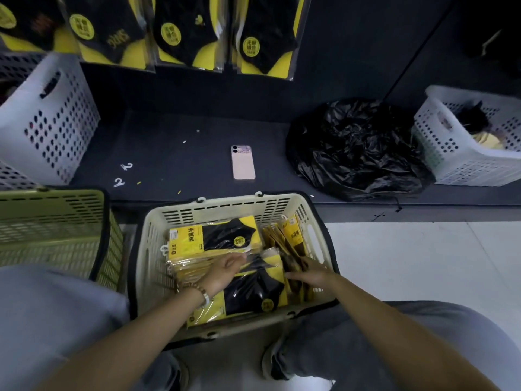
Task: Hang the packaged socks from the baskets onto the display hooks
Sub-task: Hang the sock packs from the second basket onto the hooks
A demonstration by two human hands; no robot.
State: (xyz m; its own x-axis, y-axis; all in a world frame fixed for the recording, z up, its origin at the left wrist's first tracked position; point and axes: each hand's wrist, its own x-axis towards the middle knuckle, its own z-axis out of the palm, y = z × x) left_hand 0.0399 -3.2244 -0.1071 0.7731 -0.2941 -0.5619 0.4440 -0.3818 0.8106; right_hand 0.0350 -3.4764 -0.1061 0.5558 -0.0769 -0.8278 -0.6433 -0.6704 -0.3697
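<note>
Your left hand (225, 270) lay on the flat sock packets (253, 294) in the cream basket (225, 206); your right hand (310, 273) was among upright packets (291, 230) beside them. Grips blurred. A phone (243, 162) lay on the ledge (174, 153) beyond.

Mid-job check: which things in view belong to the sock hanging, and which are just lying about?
Job: cream basket, packaged socks inside it, hung sock packs above, left hand and right hand on the packs.
Lying about: pink phone, black plastic bag, loose white hooks.
</note>
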